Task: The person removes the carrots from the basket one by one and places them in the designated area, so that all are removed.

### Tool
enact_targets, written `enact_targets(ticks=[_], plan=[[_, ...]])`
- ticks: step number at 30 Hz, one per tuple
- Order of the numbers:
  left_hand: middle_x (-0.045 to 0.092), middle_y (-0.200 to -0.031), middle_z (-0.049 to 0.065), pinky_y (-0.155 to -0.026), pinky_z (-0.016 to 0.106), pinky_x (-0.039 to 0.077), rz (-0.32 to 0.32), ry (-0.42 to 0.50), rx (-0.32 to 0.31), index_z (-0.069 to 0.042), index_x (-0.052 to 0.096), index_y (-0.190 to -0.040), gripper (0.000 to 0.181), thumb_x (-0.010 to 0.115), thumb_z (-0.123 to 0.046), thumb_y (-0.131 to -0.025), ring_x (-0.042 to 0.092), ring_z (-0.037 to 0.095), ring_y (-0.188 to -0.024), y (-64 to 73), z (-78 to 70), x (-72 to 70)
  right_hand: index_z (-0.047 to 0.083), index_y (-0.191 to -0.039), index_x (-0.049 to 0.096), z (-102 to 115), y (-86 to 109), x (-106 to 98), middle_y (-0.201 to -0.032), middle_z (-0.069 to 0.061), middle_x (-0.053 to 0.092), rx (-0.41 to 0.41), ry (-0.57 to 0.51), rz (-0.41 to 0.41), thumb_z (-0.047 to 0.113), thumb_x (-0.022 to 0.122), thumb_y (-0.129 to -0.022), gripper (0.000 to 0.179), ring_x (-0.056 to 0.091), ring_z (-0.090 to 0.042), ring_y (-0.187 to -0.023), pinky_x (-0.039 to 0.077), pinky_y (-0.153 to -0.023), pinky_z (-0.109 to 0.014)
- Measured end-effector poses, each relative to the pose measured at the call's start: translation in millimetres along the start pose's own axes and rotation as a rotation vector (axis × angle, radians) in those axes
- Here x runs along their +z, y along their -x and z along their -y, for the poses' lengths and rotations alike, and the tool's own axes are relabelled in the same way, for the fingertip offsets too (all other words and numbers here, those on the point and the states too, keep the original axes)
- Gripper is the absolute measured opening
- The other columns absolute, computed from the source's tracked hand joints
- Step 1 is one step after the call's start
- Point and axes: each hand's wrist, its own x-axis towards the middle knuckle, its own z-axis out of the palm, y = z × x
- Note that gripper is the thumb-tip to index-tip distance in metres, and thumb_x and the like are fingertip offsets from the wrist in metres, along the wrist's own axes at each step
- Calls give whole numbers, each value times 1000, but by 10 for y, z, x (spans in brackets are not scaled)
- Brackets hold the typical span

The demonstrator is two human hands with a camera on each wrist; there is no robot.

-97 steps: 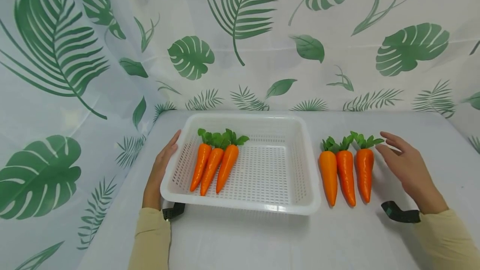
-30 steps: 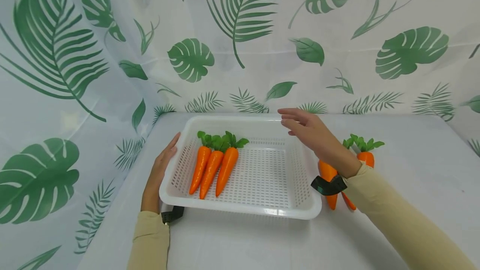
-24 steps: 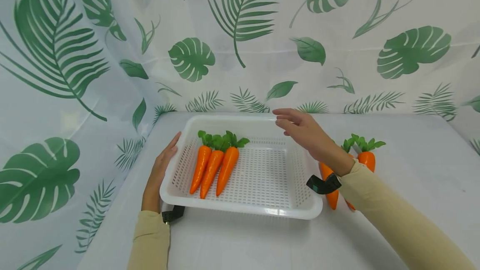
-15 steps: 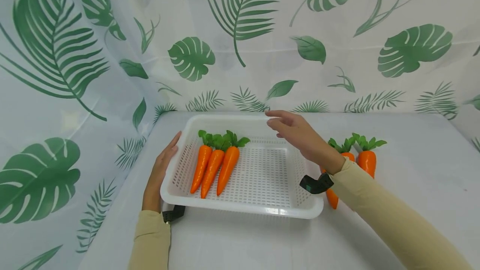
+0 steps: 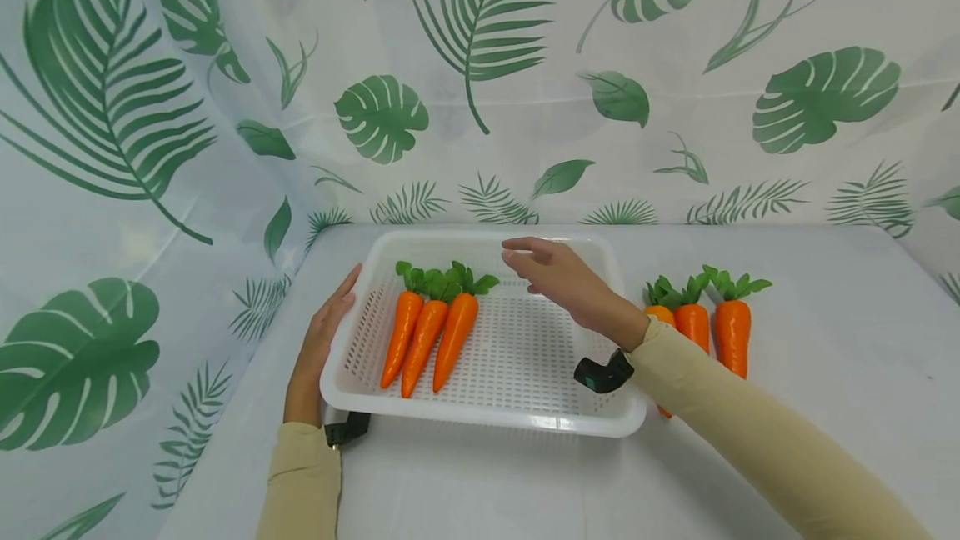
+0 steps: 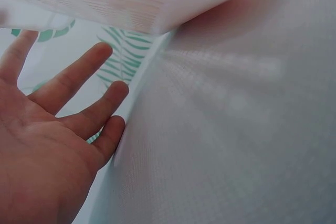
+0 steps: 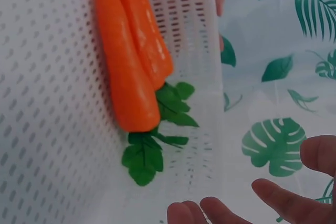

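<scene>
A white perforated plastic basket (image 5: 480, 416) stands on the table, holding three orange carrots (image 5: 454, 340) with green leafy tops side by side in its left part. My left hand (image 5: 315, 344) lies along the basket's left outer side. In the left wrist view its fingers (image 6: 73, 77) are spread and extended below the basket's overhanging side. Over the basket's back right part hovers my right hand (image 5: 570, 286), fingers loosely bent and holding nothing. From the right wrist view, two carrots (image 7: 123, 66) show in the basket beyond that hand's fingertips (image 7: 212, 208).
Right of the basket, three more carrots (image 5: 732, 332) lie on the white table (image 5: 840, 307), partly covered by the right forearm (image 5: 735, 415). Behind and to the left hangs a white cloth (image 5: 510, 48) printed with green leaves. Each wrist carries a black camera mount (image 5: 603, 372).
My right hand has moved left from beside the loose carrots to above the basket, lately drifting further left and slightly lower. The left hand, basket and carrots stay in place.
</scene>
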Motion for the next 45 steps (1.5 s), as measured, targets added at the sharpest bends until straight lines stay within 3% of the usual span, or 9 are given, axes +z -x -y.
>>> enact_targets(ticks=[9,23,38,45], plan=[[33,-172,-7,-106,22,48,10,27,-1,-30,32,-171,55,39,-39,-117,40,24,-149,2,5,-12,4,-159,50,17,-29,100,-153,-20,57,5,17,23,35,56,-112,56,55,-47,-132,47,-110,-57],[30,-174,-9,-110,22,44,8,22,2,-30,30,-171,57,39,-41,-117,35,23,-153,-2,12,-24,3,-154,55,63,-162,249,-153,-19,58,11,38,56,34,57,-111,54,54,-45,-135,49,-109,-55],[30,-174,-7,-109,23,46,17,45,6,-29,31,-171,56,39,-39,-117,36,25,-153,-1,1,-23,6,-152,59,112,-270,440,-149,-15,61,130,120,57,30,59,-109,49,56,-37,-134,53,-106,-50],[30,-174,-7,-108,23,47,25,37,-5,-31,31,-171,56,39,-40,-117,37,24,-152,-10,5,-20,5,-152,58,101,-291,499,-153,-16,57,156,102,83,29,61,-109,50,56,-37,-134,53,-106,-52]])
